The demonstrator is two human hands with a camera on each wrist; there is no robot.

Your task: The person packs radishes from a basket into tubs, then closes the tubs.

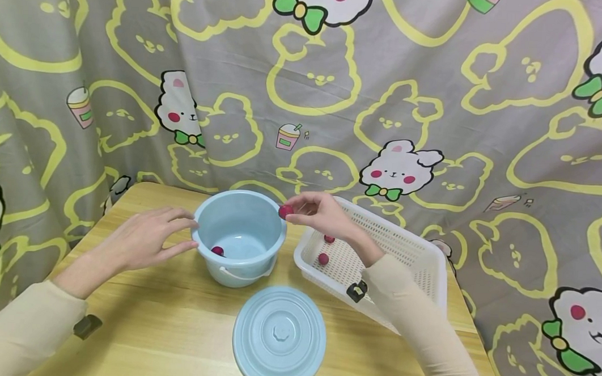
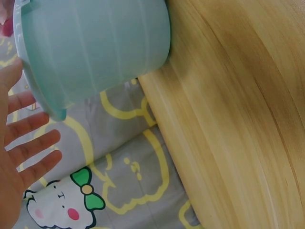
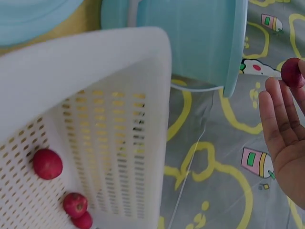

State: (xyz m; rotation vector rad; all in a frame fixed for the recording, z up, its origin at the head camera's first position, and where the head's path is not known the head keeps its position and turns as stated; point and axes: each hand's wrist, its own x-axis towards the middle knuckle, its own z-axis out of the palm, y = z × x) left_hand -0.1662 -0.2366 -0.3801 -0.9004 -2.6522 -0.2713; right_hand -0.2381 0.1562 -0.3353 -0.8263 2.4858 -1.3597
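Between thumb and fingertips my right hand (image 1: 317, 214) pinches a small round red fruit (image 1: 286, 211), held up at the right rim of a light blue bucket (image 1: 239, 267). My left hand (image 1: 147, 234) has its fingers extended, with fingertips right at the bucket's left rim. Inside the bucket, a dark red fruit (image 1: 217, 251) lies near the front left. To the right stands a white perforated plastic basket (image 1: 433, 249). More red fruits (image 3: 47, 163) lie on its bottom, several showing in the right wrist view. The bucket's white handle (image 1: 245, 277) hangs down in front.
A round light blue lid (image 1: 279, 337) lies on the wooden table (image 1: 171, 329) in front of the bucket. Behind the table hangs a grey patterned curtain (image 1: 314, 126). The basket's near left corner sits close to the bucket.
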